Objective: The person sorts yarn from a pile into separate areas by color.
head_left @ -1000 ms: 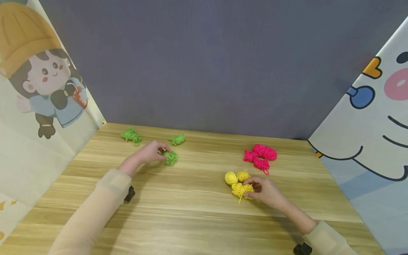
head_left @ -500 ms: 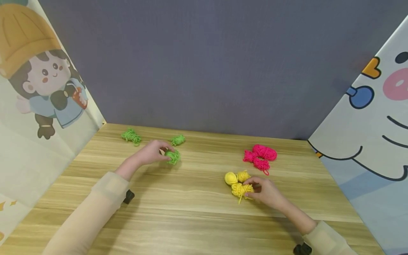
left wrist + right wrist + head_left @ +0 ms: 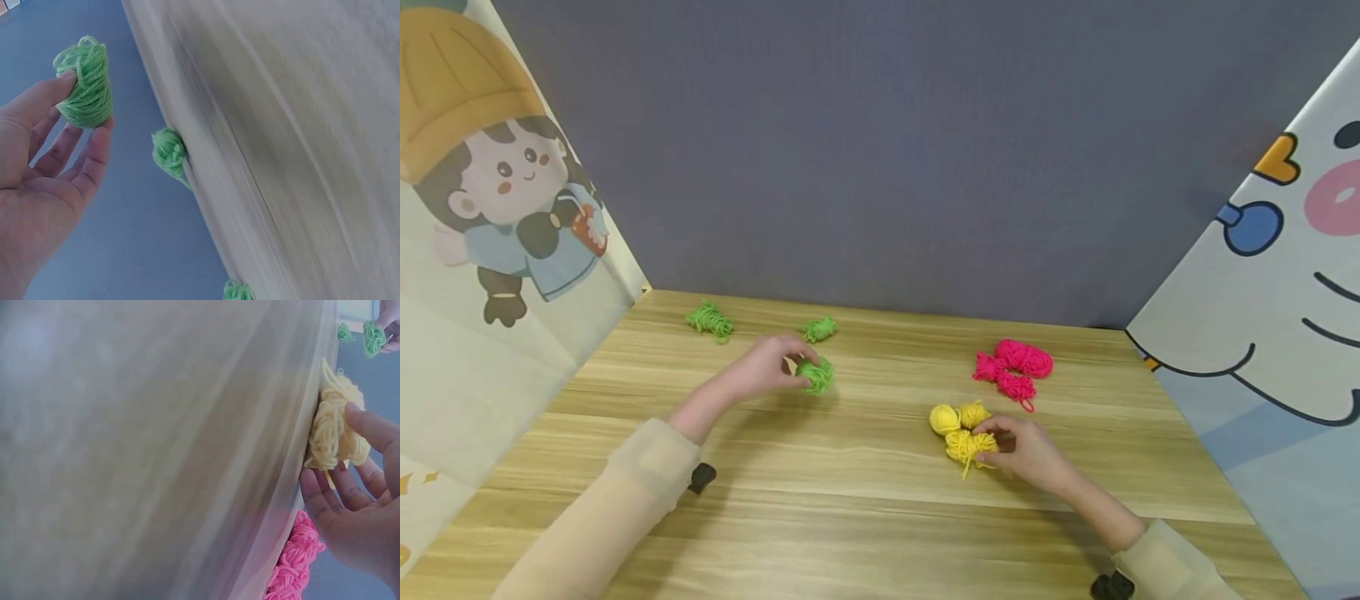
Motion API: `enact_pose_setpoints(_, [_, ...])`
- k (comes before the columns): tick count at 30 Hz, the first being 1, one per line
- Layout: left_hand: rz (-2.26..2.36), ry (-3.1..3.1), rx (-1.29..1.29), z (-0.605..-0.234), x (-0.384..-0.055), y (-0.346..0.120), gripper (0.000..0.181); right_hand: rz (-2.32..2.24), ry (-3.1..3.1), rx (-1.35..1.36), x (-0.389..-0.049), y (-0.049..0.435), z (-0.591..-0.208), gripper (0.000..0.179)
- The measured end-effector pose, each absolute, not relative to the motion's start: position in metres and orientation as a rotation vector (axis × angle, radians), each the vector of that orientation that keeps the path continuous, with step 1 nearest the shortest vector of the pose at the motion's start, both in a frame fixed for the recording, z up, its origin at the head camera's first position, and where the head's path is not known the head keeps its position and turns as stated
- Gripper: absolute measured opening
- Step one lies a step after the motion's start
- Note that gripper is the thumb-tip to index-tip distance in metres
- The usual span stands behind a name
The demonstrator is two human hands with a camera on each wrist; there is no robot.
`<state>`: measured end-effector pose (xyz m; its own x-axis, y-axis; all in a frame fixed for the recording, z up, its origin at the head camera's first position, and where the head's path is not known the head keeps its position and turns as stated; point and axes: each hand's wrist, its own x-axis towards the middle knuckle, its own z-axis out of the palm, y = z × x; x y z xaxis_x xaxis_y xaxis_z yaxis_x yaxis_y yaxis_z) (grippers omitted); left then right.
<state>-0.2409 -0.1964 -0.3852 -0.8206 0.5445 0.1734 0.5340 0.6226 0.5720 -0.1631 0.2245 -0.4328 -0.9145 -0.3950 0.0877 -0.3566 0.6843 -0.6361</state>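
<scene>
My left hand pinches a small bundle of green yarn between thumb and fingers. In the left wrist view that green bundle is held up off the wooden table. My right hand has its thumb and fingers curled round the near bundle of yellow yarn, which sits on the table. Close behind it are a round yellow ball and another yellow bundle. The right wrist view shows the thumb on the yellow yarn, with fingertips on its other side.
Two more green yarn bundles lie at the back: one on the far left, one behind the left hand. A cluster of pink yarn sits behind the yellow group. A grey panel closes off the wooden table's far edge.
My left hand has moved a little to the right with the green yarn bundle. The right hand stays at the yellow bundle.
</scene>
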Motion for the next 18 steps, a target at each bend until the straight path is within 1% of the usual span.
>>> enact_pose_setpoints(18, [1.11, 2.795, 1.031, -0.387, -0.218, -0.181, 0.03, -1.052, 2.82, -0.624, -0.164, 0.226, -0.434, 0.029])
